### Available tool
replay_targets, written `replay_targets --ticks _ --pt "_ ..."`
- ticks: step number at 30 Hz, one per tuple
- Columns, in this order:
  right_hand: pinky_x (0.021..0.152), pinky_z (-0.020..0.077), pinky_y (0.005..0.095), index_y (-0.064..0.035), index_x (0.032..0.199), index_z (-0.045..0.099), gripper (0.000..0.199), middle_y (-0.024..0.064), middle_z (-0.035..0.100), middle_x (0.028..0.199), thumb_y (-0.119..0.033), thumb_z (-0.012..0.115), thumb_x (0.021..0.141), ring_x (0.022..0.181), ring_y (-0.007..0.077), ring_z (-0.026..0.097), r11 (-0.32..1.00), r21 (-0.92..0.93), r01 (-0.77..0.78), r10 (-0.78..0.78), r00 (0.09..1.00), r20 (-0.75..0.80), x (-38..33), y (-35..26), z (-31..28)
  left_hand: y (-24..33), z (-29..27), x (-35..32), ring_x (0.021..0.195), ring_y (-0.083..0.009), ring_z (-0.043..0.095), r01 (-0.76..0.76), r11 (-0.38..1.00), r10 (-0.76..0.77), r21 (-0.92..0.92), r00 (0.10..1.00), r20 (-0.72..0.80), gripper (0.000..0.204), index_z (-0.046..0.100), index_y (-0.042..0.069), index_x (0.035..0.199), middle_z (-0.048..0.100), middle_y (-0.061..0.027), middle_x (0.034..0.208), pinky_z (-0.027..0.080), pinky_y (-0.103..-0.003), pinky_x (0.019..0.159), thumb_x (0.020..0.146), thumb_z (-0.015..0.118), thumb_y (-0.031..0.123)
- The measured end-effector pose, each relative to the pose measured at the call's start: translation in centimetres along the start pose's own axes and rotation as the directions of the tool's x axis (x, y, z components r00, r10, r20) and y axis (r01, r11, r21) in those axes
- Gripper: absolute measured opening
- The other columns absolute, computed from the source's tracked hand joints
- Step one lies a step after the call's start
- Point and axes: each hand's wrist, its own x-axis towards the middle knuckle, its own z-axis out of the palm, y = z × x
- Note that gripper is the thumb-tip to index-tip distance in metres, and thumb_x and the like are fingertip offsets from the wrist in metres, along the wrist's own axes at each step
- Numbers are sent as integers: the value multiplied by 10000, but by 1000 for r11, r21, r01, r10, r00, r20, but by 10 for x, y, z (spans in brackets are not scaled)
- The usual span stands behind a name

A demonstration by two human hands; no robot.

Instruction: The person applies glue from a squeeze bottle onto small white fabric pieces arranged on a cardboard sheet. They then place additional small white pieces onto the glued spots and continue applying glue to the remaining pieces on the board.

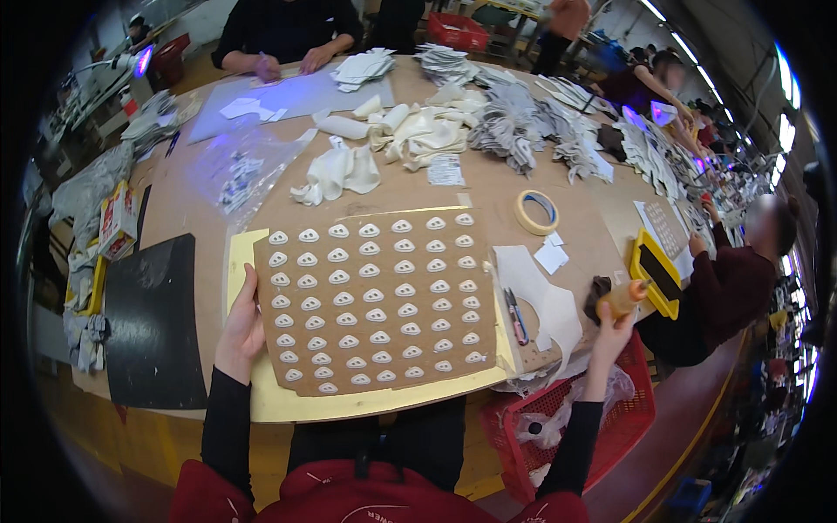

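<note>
My left hand [242, 324] grips the left edge of a brown cardboard sheet [336, 281]. Rows of small white rounded pieces [374, 295], each with two dark holes, cover that sheet. Beneath it lies a larger pale yellow board [305, 408] at the table's near edge. Over at the right, my right hand [613, 337] is closed around a squeeze bottle [622, 301] of amber liquid with a narrow tip. A dark crumpled cloth [599, 296] is beside the bottle. Between sheet and bottle lie a small pink-and-dark cutter or snips [516, 317] and a white cut piece [542, 296].
A tape roll [536, 213] lies beyond the white piece. Cream fabric [418, 135] and grey stacks [506, 126] cover the far table. A black mat [157, 322] is at left, a yellow tray [656, 270] at right, a red crate [632, 418] below. A person [288, 35] works opposite.
</note>
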Motion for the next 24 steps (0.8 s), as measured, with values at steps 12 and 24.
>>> replay_targets --ticks 12,24 --pt "982 377 363 -34 1276 491 558 159 530 1224 -113 706 768 1134 298 510 813 -404 420 -266 884 385 27 -70 46 -20 7 13 1085 -273 579 33 999 -33 28 999 -31 611 434 47 1317 561 -161 1222 510 -422 892 929 464 519" --pt "406 280 186 -120 1432 286 630 3 520 837 -250 613 910 564 39 399 923 257 -286 276 958 74 95 -9 81 -34 38 34 1060 -271 590 4 1000 0 29 990 -143 563 457 65 1296 561 -150 1225 510 -424 881 931 481 493"
